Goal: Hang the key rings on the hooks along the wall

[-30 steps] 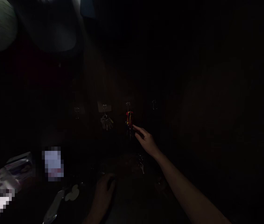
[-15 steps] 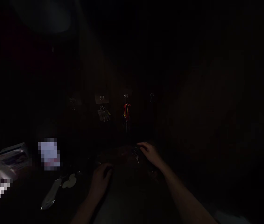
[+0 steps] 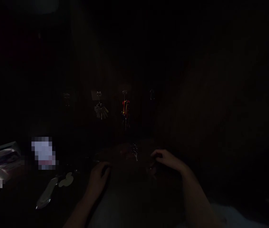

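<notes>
Now that your right hand has come down from the red and yellow tag hanging on the wall hooks, where it was reaching a second ago, it rests low on the dark surface with the fingers curled under; the light is too poor to tell whether it is clenched on anything. Half a second ago it sat right over the small bunch of keys on that surface; those keys now lie just beyond and to the inside of it, apart from your fingertips, so I judge you have drawn away from them rather than picked them up. Your left hand lies flat and released on the same surface, holding nothing that can be seen, much where it lay before. Out past it to the far side lies a pale spoon-like utensil. Above both hands, another bunch of keys hangs on the neighbouring hook.
</notes>
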The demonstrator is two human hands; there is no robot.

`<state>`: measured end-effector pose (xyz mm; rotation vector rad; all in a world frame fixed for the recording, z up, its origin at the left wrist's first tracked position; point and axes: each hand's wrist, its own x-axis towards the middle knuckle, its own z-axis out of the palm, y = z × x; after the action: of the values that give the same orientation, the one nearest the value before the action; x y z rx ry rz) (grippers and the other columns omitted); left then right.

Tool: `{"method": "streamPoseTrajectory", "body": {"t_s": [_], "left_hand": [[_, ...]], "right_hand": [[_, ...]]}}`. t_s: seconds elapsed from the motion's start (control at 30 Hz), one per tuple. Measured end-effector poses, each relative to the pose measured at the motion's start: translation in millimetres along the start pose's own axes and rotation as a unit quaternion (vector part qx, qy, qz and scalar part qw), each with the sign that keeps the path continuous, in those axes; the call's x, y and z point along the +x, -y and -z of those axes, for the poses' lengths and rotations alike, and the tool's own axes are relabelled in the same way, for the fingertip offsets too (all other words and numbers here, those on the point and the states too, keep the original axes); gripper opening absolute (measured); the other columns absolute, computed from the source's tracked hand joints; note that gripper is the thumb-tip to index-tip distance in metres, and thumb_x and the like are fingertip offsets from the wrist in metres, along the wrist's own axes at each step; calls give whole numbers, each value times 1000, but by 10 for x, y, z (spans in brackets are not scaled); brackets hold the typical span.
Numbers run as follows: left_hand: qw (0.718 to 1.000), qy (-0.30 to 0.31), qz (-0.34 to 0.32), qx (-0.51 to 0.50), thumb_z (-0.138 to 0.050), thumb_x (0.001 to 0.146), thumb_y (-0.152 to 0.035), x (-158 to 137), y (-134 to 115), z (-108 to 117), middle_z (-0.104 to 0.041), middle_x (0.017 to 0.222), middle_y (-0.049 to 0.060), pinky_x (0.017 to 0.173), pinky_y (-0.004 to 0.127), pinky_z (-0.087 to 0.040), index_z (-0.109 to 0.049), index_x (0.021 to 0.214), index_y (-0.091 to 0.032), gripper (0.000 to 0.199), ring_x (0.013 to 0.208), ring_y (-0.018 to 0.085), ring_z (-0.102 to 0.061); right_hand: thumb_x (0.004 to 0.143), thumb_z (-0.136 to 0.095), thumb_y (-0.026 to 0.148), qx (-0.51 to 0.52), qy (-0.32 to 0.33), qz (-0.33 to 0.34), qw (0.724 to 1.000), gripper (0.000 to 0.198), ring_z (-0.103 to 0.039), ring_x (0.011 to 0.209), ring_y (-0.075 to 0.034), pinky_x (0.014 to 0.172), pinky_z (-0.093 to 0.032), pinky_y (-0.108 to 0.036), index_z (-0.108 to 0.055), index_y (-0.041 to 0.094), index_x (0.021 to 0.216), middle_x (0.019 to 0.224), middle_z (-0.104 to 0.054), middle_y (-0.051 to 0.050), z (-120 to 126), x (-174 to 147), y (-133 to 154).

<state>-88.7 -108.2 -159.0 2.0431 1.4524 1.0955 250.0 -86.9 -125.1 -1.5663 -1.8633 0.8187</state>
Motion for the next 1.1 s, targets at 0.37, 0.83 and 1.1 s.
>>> {"method": "streamPoseTrajectory", "body": {"t_s": [0.37,0.83,1.1], "left_hand": [[1000,7,-2,8,-45,82,-29,-4,27,-6,-68,98,4,85,35,-48,-64,94,-22,23,94,21,-63],[1000,18,-6,-6,-45,82,-28,17,-9,15,-68,97,5,83,38,-49,-63,91,-23,22,93,23,-63],[1000,25,-11,-7,-45,83,-28,12,19,1,-67,96,4,83,37,-49,-63,91,-23,21,93,22,-62]], "right_hand": [[75,-52,30,11,5,-4,1000,18,-61,72,-18,66,-45,-28,-66,19,77,74,-67,-2,-76,-13,77],[66,-59,24,-78,42,-95,992,10,-58,64,-15,53,-38,-21,-65,17,70,67,-65,-2,-86,-55,46],[72,-53,25,-45,8,-10,999,9,-56,67,-14,58,-39,-22,-59,19,69,69,-62,1,-101,-31,193]]}}
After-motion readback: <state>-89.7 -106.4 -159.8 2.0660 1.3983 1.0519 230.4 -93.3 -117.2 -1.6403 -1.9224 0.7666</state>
